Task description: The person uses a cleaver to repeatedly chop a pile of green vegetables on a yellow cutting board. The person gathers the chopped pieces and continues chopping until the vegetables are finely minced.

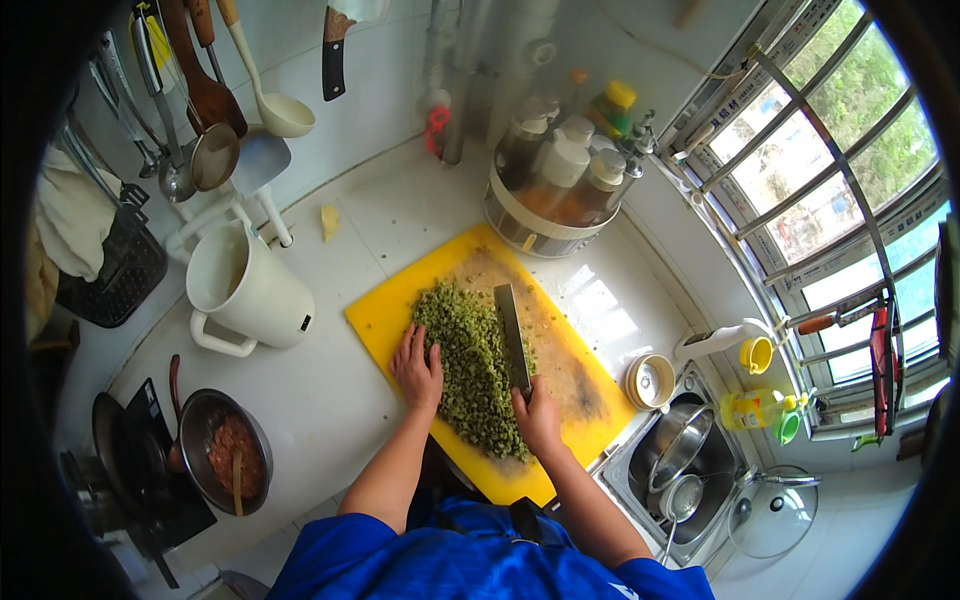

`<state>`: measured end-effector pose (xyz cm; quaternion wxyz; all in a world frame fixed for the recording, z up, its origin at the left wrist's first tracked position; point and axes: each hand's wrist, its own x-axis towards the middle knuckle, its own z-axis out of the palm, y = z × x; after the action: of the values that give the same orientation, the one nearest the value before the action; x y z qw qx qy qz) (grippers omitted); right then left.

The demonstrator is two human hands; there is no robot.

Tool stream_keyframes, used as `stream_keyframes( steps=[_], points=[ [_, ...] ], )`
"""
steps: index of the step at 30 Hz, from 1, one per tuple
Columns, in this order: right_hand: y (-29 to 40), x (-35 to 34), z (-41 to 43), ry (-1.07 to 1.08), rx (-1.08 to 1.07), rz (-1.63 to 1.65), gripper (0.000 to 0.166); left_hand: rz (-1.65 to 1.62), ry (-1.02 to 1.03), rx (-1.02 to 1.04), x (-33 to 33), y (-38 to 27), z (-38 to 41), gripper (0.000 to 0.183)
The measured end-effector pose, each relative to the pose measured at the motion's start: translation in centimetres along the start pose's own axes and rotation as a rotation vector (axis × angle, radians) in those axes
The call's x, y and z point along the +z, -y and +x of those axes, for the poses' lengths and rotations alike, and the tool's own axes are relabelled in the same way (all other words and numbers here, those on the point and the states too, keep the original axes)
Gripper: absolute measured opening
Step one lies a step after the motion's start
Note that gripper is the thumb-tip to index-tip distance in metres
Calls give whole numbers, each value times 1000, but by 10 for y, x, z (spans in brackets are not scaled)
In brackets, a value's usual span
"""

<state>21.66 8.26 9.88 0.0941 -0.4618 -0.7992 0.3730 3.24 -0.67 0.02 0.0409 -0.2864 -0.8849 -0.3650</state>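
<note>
A wide heap of finely chopped green vegetable [472,367] lies on a yellow cutting board [375,304]. My right hand [538,411] grips the handle of a kitchen knife [512,330], whose broad blade stands along the heap's right side. My left hand [417,369] rests with its fingers against the heap's left edge, holding nothing. Dark stains and scattered green bits mark the board's right part.
At left are a white electric kettle [281,300] and a metal bowl [262,480] of minced meat with a stick-like utensil. A round caddy [525,229] of bottles stands behind the board. The sink [615,472] at right holds a pot and strainer. Utensils hang upper left.
</note>
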Motion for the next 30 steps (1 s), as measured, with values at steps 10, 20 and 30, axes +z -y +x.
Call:
stream_keyframes(
  steps=[10,20,30],
  points=[
    [-23,13,2,44,27,-126,33,-4,-7,8,1,-2,0,41],
    [-38,-7,17,15,97,84,27,-22,-32,15,1,-1,1,40],
    [9,-20,32,129,246,120,26,2,-6,1,-1,0,0,40]
  ],
)
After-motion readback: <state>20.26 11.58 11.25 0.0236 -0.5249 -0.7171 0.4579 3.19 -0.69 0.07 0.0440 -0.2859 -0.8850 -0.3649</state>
